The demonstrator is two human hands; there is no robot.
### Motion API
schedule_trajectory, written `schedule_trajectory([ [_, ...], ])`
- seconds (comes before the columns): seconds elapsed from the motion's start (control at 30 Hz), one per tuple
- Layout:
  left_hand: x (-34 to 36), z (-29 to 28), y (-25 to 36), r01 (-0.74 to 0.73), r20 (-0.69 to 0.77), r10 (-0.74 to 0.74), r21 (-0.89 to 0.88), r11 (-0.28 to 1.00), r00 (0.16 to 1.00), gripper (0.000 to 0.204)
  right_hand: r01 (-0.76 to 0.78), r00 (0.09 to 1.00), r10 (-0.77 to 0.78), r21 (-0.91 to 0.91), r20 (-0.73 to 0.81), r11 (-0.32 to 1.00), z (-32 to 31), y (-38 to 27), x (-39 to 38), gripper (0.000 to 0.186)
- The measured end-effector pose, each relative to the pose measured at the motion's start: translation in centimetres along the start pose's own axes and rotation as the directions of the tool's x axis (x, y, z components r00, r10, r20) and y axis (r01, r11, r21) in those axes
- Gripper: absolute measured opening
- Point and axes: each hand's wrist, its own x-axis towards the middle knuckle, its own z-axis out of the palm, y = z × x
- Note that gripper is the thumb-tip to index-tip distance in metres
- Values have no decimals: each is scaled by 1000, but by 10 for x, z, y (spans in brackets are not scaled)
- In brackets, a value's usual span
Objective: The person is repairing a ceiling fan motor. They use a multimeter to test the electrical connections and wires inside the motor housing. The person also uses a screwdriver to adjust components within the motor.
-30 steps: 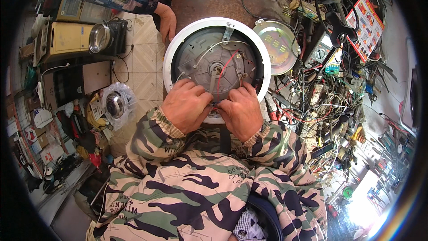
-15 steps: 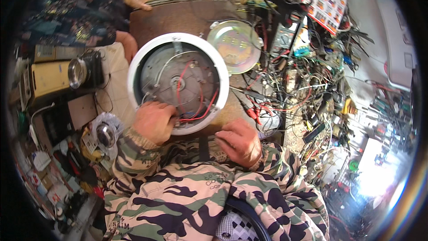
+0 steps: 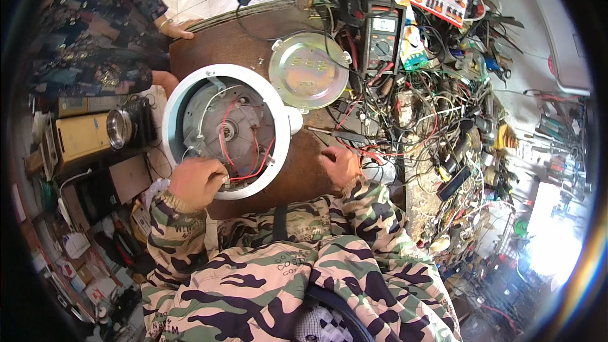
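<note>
A round white appliance housing stands open side up on the brown table, with red, white and blue wires inside. At its near left rim, my left hand is closed in a pinch; a red wire runs up to its fingertips, but what they grip is too small to tell. My right hand is curled over the table to the right of the housing, beside some red leads. Its fingers are closed, and whatever is in them is hidden. Behind lies a shiny round metal plate with tabs.
A multimeter with leads lies at the back right. Next to my right hand is a dark slender tool. Tangled wires and parts heap along the right. Another person's hand rests on the table at the far left corner.
My right hand has moved up and away from my body, toward the red leads. My left hand remains at the housing rim. The whole view has shifted, and the housing's side knob now shows.
</note>
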Motion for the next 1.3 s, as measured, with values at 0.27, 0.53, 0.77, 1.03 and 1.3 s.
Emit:
schedule_trajectory([
  [0.27,-6,7,-2,-16,-57,17,17,1000,998,12,75,991,-87,115,98,990,-2,-36,48,28],
  [0.53,-34,-8,-5,-104,-518,-3,-177,979,855,23,538,810,-564,-179,-158,824,-16,-121,-4,26],
  [0.77,-78,95,-104,-174,-406,-797,-913,368,446,23,841,502,-840,-341,205,420,48,-199,-37,62],
  [1.03,-31,221,-132,64,22,-728,-997,31,685,44,758,619,-702,-503,353,415,97,-189,-27,45],
  [1.3,-22,194,-98,-96,60,-759,-982,-160,649,60,781,599,-714,-459,362,423,94,-199,-25,41],
])
